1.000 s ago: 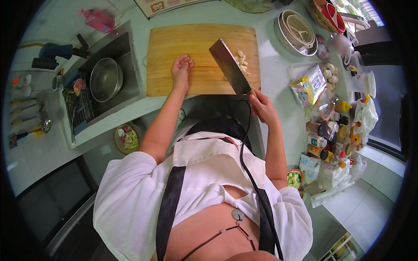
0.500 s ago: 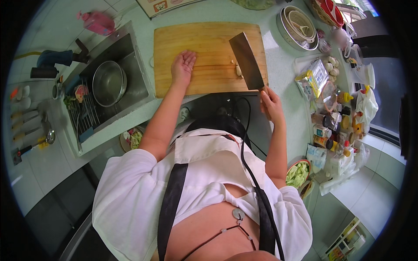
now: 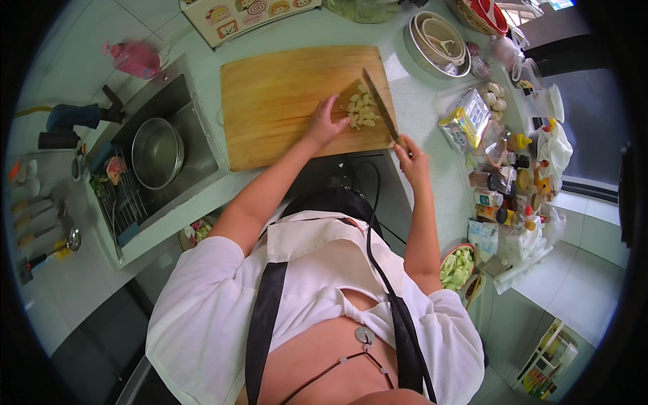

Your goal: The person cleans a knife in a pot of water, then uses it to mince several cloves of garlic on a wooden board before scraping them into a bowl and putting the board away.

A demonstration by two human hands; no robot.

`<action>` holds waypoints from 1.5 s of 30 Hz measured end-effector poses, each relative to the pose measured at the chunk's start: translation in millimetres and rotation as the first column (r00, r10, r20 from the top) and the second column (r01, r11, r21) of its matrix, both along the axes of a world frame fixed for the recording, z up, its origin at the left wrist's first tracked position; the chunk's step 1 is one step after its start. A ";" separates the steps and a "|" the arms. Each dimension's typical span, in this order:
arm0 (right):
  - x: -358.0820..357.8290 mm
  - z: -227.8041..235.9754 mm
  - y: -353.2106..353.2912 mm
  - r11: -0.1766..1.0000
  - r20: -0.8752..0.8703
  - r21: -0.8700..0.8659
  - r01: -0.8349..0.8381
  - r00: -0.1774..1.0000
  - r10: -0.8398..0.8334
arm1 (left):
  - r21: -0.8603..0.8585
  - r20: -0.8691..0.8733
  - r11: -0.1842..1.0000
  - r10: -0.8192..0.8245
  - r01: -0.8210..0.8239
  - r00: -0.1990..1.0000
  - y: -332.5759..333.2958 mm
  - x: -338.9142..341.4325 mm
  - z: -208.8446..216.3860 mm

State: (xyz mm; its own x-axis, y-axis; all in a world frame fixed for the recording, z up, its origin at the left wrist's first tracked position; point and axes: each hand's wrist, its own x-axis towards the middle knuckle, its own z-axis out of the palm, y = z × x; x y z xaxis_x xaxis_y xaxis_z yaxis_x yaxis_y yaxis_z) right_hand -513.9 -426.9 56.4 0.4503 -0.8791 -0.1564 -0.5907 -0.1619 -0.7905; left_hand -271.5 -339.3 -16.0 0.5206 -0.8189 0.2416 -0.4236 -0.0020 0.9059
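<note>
My right hand [image 3: 412,159] grips the handle of a cleaver [image 3: 381,104]. Its blade stands nearly on edge over the right side of a wooden cutting board [image 3: 277,94]. Just left of the blade lies a loose heap of pale garlic pieces [image 3: 363,111], which look peeled and flattened or cut. My left hand [image 3: 325,124] is at the heap's left side, thumb and fingers apart, its fingertips close to the pieces. Whether the fingertips touch the garlic is hard to make out.
Left of the board is a sink [image 3: 196,131] holding a metal bowl [image 3: 157,154]. Garlic bulbs [image 3: 495,98], packets and several bottles crowd the right counter. Nested strainers [image 3: 439,42] stand at the far right. A bowl of sliced green vegetable [image 3: 457,267] sits near my right elbow.
My left hand has moved right, from the board's middle to the garlic. The cleaver has turned from broad side up to nearly on edge, uncovering the garlic heap. The whole view has shifted slightly.
</note>
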 end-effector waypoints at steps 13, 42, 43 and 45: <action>-28.2 11.9 -7.6 0.974 0.072 0.221 0.051 0.995 -0.068 | 0.359 0.498 0.924 -0.308 0.130 0.811 -66.6 -21.5 -0.9; 9.1 12.5 -6.0 0.983 -0.149 -0.175 0.051 0.986 -0.077 | 0.084 0.513 0.975 -0.218 0.205 0.830 -50.3 -27.3 5.8; 10.3 13.3 -3.3 0.981 -0.164 -0.186 0.052 0.983 -0.083 | 0.064 0.506 0.977 -0.206 0.201 0.837 -47.1 -25.8 7.8; 13.1 15.1 0.9 0.977 -0.193 -0.209 0.052 0.977 -0.093 | 0.025 0.493 0.981 -0.179 0.192 0.851 -40.0 -22.4 11.3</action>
